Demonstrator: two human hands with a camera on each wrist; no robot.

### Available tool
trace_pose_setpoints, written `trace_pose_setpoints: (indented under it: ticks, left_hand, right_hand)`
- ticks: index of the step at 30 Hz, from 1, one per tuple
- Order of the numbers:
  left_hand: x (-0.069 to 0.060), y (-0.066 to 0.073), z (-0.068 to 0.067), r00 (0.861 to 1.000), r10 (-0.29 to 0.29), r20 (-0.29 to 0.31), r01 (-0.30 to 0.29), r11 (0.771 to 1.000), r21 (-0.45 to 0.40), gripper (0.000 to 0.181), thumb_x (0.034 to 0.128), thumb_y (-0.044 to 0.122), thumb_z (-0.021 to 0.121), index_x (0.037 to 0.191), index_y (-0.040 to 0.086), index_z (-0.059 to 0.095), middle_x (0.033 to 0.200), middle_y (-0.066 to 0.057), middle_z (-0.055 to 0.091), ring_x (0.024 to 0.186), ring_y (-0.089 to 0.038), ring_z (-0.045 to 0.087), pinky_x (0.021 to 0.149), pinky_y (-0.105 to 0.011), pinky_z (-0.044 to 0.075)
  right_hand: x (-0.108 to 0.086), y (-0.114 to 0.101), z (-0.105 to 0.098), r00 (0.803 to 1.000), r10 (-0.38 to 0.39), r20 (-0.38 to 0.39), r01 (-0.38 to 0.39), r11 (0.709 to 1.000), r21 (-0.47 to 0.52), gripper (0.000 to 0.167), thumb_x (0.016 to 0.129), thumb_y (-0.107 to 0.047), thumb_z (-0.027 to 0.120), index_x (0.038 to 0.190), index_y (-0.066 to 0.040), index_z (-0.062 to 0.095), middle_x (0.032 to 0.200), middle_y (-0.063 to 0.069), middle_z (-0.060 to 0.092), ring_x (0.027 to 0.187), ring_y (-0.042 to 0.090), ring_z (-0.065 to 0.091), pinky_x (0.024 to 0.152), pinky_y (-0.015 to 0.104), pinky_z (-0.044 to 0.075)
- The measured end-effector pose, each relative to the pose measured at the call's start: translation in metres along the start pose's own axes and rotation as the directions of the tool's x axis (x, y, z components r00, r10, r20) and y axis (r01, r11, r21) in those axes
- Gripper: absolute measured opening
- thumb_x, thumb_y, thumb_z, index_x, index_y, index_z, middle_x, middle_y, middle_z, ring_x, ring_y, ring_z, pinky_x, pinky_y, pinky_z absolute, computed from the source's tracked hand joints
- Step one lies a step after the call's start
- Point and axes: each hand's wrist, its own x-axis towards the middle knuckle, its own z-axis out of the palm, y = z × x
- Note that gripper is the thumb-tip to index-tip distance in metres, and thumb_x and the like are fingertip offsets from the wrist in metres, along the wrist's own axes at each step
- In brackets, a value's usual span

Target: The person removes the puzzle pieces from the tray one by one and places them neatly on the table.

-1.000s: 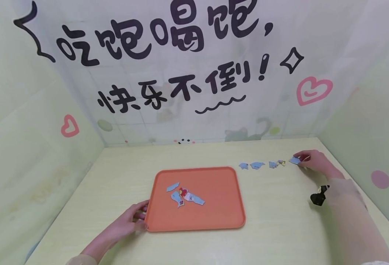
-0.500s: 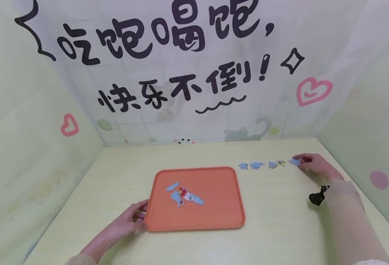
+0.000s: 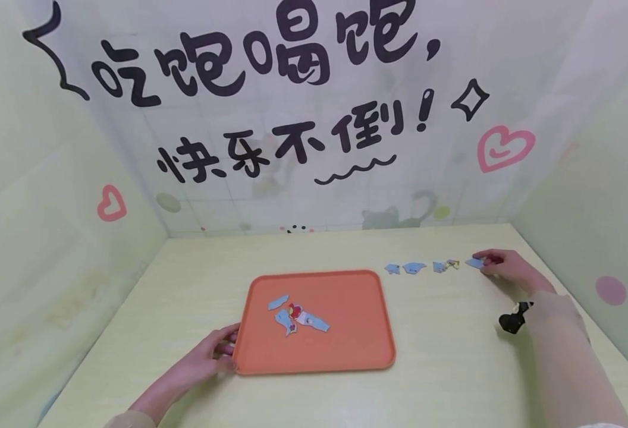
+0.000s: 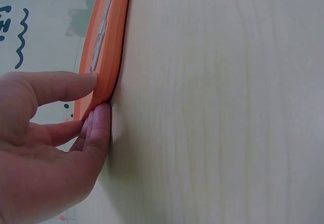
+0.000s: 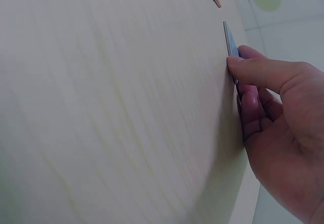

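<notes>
1. Head view, and I'd judge the work partway along: some flat pieces sit inside the orange tray (image 3: 359,342), others lie outside it on the counter (image 3: 442,356).

2. Inside the tray, look: a cluster of printed pieces (image 3: 313,320), blue with red and yellow, bunched left of centre and trailing into the middle. Up at its 10 o'clock, just apart, lies a lone blue strip (image 3: 279,302). Exact count? Overlaps make that hard to tell.

3. Out at the tray's 2 o'clock, here's what's left outside: a row of loose pieces (image 3: 414,268), the two rightmost apparently touching.

4. Farther along that line, the right hand (image 3: 511,270) has a narrow grip, pinching a blue piece (image 3: 473,262) close to the counter, well apart from the tray. That one's not in yet.

5. At the tray's 8 o'clock, the left hand (image 3: 212,352) holds the corner, grip closed about the edge, thumb over the rim, fingertips beneath.
</notes>
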Motion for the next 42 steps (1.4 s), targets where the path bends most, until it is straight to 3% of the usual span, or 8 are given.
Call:
trace_pose_setpoints:
  ticks: [12, 20, 26, 34, 37, 42]
  left_hand:
    - [-0.003, -0.001, 0.002, 1.0, -0.01, -0.015, 0.01, 1.0, 0.0, 0.084, 0.0801, 0.001, 0.07, 0.152, -0.007, 0.026, 0.14, -0.026, 0.044, 0.115, -0.029, 0.053, 0.083, -0.025, 0.049]
    - [-0.005, -0.004, 0.003, 0.999, -0.027, -0.034, 0.027, 1.0, -0.007, 0.083, 0.0803, 0.0, 0.069, 0.151, -0.006, 0.027, 0.139, -0.025, 0.044, 0.114, -0.028, 0.054, 0.079, -0.028, 0.048]
    - [-0.006, -0.004, 0.004, 0.999, -0.027, -0.028, 0.026, 1.0, -0.006, 0.084, 0.0793, 0.0, 0.07, 0.152, -0.005, 0.027, 0.14, -0.026, 0.043, 0.116, -0.031, 0.054, 0.081, -0.028, 0.049]
    - [-0.001, -0.002, 0.005, 0.999, -0.035, -0.036, 0.035, 0.999, 0.008, 0.085, 0.0779, -0.001, 0.07, 0.152, -0.004, 0.028, 0.139, -0.023, 0.045, 0.115, -0.029, 0.053, 0.085, -0.03, 0.048]
    - [0.0, -0.002, 0.006, 0.998, -0.053, -0.043, 0.054, 0.999, 0.002, 0.085, 0.0775, -0.001, 0.069, 0.152, -0.002, 0.029, 0.14, -0.021, 0.044, 0.115, -0.028, 0.052, 0.083, -0.03, 0.047]
    - [0.001, -0.003, 0.003, 1.0, -0.017, -0.018, 0.018, 1.0, 0.01, 0.086, 0.0784, -0.001, 0.07, 0.152, -0.005, 0.027, 0.139, -0.024, 0.044, 0.115, -0.029, 0.053, 0.083, -0.028, 0.048]
  right_hand:
    - [0.0, -0.007, 0.002, 1.0, -0.021, 0.015, 0.022, 0.999, -0.039, 0.047, 0.094, -0.01, 0.061, 0.136, 0.008, 0.051, 0.109, 0.02, 0.058, 0.083, 0.009, 0.045, 0.068, 0.021, 0.041]
    - [0.005, -0.008, 0.0, 1.0, -0.004, 0.029, 0.007, 0.994, -0.109, 0.046, 0.093, -0.015, 0.064, 0.133, 0.005, 0.054, 0.118, 0.03, 0.057, 0.098, 0.029, 0.052, 0.076, 0.027, 0.043]
    - [0.004, -0.003, 0.002, 1.0, -0.004, 0.022, 0.007, 0.993, -0.121, 0.047, 0.093, -0.016, 0.064, 0.134, 0.003, 0.054, 0.118, 0.029, 0.059, 0.092, 0.022, 0.052, 0.071, 0.025, 0.044]
    - [0.002, 0.003, -0.002, 1.0, 0.01, 0.012, -0.008, 0.991, -0.136, 0.054, 0.093, -0.023, 0.067, 0.138, 0.002, 0.051, 0.117, 0.028, 0.059, 0.098, 0.027, 0.054, 0.076, 0.026, 0.044]
    - [0.001, 0.0, -0.004, 1.0, 0.016, -0.001, -0.016, 0.99, -0.142, 0.058, 0.092, -0.026, 0.068, 0.139, 0.003, 0.05, 0.119, 0.028, 0.059, 0.099, 0.028, 0.055, 0.077, 0.026, 0.044]
    - [0.007, -0.02, -0.002, 0.996, -0.044, -0.078, 0.032, 0.988, -0.148, 0.056, 0.093, -0.028, 0.067, 0.138, 0.003, 0.051, 0.118, 0.027, 0.06, 0.106, 0.034, 0.058, 0.078, 0.028, 0.045]
